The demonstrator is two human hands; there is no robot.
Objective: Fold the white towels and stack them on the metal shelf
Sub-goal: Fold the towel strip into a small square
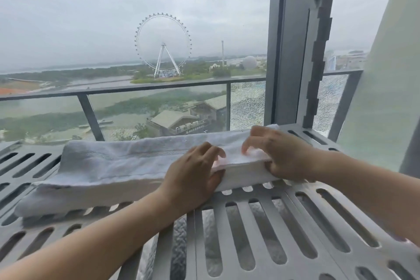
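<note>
On the grey slotted metal shelf (195,245) by the window | long folded white terry towel (109,166) lies flat across it, left end free | left hand (195,173) curled over towel's near edge, pinching it | right hand (279,154) just beside, gripping towel's right end, fingers on top.

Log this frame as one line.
stage: folding | towel: folded long, lying on shelf | left hand: grips towel's right end | right hand: grips same end
</note>
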